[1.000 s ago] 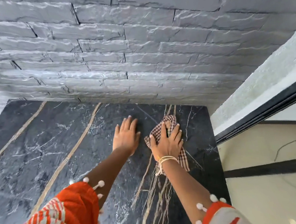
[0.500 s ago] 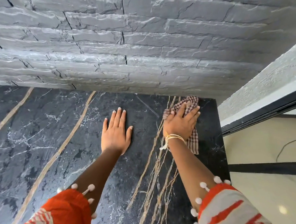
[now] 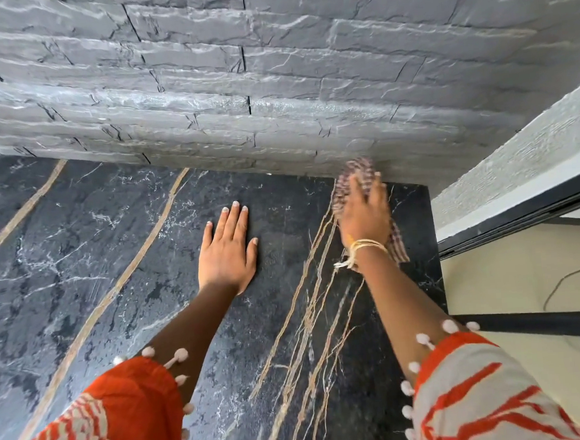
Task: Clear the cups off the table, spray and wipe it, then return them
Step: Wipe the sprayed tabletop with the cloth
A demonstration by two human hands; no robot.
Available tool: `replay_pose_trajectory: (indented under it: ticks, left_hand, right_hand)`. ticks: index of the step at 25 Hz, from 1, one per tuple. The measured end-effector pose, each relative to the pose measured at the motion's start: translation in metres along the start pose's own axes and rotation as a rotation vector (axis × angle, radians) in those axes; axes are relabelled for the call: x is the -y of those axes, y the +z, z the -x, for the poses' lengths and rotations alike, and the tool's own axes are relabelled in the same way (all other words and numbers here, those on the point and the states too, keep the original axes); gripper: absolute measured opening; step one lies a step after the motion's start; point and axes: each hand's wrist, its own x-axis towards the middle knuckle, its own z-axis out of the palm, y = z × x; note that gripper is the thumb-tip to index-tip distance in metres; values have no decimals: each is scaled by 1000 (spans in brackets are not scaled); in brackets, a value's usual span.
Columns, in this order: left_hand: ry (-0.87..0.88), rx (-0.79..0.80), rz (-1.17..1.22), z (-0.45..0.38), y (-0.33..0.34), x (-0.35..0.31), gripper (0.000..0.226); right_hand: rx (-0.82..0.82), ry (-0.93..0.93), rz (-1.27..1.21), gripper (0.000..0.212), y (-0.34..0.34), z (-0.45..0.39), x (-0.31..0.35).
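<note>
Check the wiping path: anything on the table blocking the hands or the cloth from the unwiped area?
Nothing visible blocks it. The right hand presses the checked cloth at the far right corner, against the stone wall. The left hand lies flat on the dark marble table, beside the cloth's path. No cups are in view.

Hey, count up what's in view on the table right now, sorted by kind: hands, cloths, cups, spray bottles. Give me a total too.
Hands: 2, the left hand flat on the table and the right hand pressing the cloth
Checked cloths: 1, the cloth at the far right corner
Cups: 0 in view
Spray bottles: 0 in view
Total: 3
</note>
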Motion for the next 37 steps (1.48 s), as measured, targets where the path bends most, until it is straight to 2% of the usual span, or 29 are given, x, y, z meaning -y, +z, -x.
replay_pose_trajectory:
  ticks: [4,7,8,10,13,14,16,18,21,24,26,29,31,34,35,37]
  left_hand:
    - [-1,-5,1,2,2,-1,64]
    - [-10,-16,9,0,2,-1,63]
    - [-7,-18,15,-2,2,0,62]
    - [-3,-21,23,-3,2,1,62]
    - [-4,-24,25,0,5,1,62]
    - [-2,-23,22,1,5,1,62]
    - [1,-25,32,0,3,1,62]
    - [-4,-27,35,-1,2,2,61]
    - [-7,-9,32,0,4,2,60]
    - [5,-12,18,1,1,-2,60]
    - [25,-27,7,13,-4,-5,58]
    - [90,-4,23,55,-7,-13,62]
    - [95,7,35,85,-4,-17,63]
    - [6,6,63,120,6,-27,65]
    - [-15,15,70,130,9,-30,65]
    - [-5,41,67,147,15,-33,66]
  right_hand:
    - [-147,251,-25,51,-15,18,-64]
    - [-158,470,-70,55,-10,26,-32]
    - [-133,491,-74,57,-8,27,-11]
    - [-61,300,-24,59,1,32,32]
    - [38,-251,28,53,21,58,69]
    - [56,-381,37,51,24,64,69]
    - [87,-456,45,48,18,56,54]
    - [65,-314,55,48,9,37,29]
    - [-32,51,30,50,-6,23,-32]
    - [-164,260,2,51,-13,53,-79]
    - [-224,365,-24,51,-11,77,-83]
    - [-169,535,-59,56,-8,85,-41]
    - [-95,369,-26,59,1,90,5]
    - [0,-176,15,56,25,119,59]
    - [42,-330,30,54,30,129,65]
    - [96,-518,43,51,28,138,54]
